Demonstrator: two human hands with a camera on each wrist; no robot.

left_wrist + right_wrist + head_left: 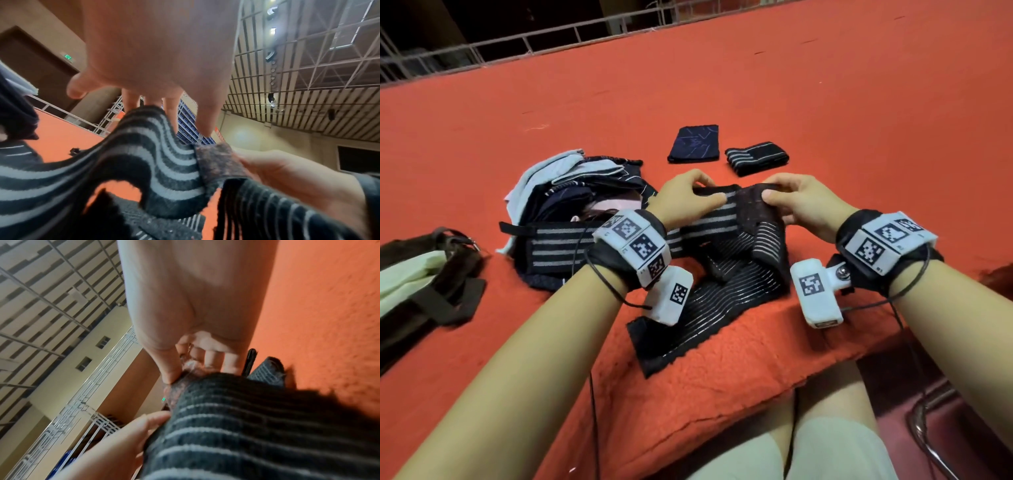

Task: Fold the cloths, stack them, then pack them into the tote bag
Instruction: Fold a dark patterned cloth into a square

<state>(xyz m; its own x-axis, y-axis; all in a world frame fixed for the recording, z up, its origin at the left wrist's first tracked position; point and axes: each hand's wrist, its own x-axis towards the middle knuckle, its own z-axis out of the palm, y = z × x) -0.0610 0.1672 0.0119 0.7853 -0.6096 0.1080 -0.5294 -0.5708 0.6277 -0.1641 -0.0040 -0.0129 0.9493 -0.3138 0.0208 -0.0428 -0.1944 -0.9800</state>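
The black elastic cloth with grey stripes is held up just above the orange carpeted counter, its free end trailing down to the near edge. The left hand pinches its upper edge between thumb and curled fingers, and the right hand pinches the dark fuzzy patch close beside it. Two folded dark cloths lie beyond, a heap of unfolded cloths to the left, and the brown-strapped cream tote bag at far left.

Orange-red textured surface, spread wide; white metal railing along far edge; slatted grid ceiling overhead; beige walls; dark brown door.
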